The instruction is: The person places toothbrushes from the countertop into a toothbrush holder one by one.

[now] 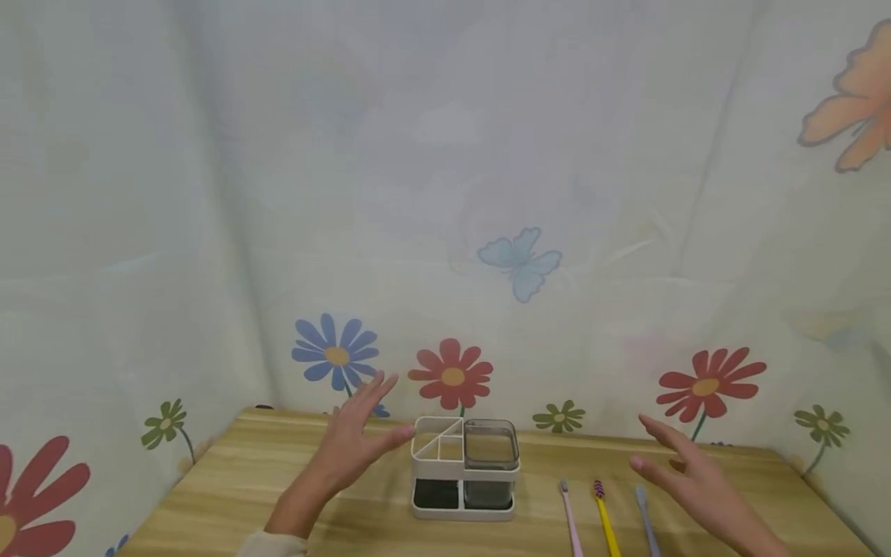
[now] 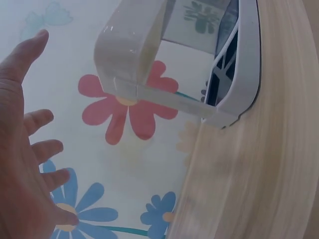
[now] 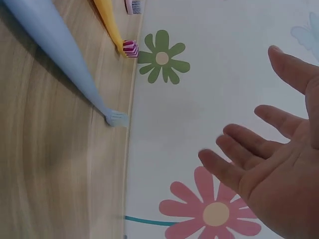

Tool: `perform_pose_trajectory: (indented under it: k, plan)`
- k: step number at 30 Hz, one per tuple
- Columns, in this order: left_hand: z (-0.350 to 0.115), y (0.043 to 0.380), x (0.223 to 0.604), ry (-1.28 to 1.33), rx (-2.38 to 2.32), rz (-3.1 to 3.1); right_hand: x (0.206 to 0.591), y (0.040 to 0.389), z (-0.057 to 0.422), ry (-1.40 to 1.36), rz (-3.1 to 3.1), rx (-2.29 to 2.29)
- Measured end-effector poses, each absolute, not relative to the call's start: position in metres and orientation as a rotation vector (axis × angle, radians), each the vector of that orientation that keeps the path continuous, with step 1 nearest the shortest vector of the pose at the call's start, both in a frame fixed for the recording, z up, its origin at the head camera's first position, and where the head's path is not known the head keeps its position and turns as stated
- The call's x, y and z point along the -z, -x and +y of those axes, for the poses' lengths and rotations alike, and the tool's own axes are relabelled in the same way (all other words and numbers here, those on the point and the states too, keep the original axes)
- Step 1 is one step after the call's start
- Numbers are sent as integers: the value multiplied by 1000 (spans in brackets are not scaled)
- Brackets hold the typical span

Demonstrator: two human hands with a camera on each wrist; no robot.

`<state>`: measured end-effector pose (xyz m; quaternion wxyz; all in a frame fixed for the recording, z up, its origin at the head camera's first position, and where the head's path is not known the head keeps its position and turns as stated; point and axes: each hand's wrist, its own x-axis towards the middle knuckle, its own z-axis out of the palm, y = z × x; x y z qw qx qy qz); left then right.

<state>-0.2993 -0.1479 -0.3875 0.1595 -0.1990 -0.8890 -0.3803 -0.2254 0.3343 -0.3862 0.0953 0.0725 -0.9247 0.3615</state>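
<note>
My left hand (image 1: 356, 441) hovers just left of a white toothbrush holder (image 1: 437, 466), fingers spread and holding nothing. The holder has divided slots on top, a dark base tray, and a clear square cup (image 1: 491, 446) seated in its right half. In the left wrist view the hand (image 2: 22, 144) is apart from the holder (image 2: 127, 45). On the right, my right hand (image 1: 703, 487) hangs with fingers extended above the table, near a blue-grey toothbrush (image 1: 647, 520). Left of that brush lie a yellow toothbrush (image 1: 605, 522) and a pink toothbrush (image 1: 571, 518). The right wrist view shows that hand (image 3: 274, 154) holding nothing.
The wood-grain table (image 1: 376, 510) carries the holder in its middle and the brushes to the right. Behind it hangs a pale curtain (image 1: 390, 193) printed with flowers and butterflies, close to the table's back edge.
</note>
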Motion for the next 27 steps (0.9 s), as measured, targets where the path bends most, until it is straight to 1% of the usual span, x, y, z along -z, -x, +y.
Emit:
perform_pose_trajectory:
  k: [6,12,19,27]
  plan:
    - [-141,296,394,603,1292,-2515,391,231,346,-165,-2800,-1137]
    - [-135,298,397,639,1378,-2475,398,233,354,-128,-2789,-1184]
    - [-132,299,399,717,1589,-2407,407,232,362,-215,-2795,-1237]
    - [-128,299,402,760,1746,-2404,418,237,367,-278,-2811,-1436]
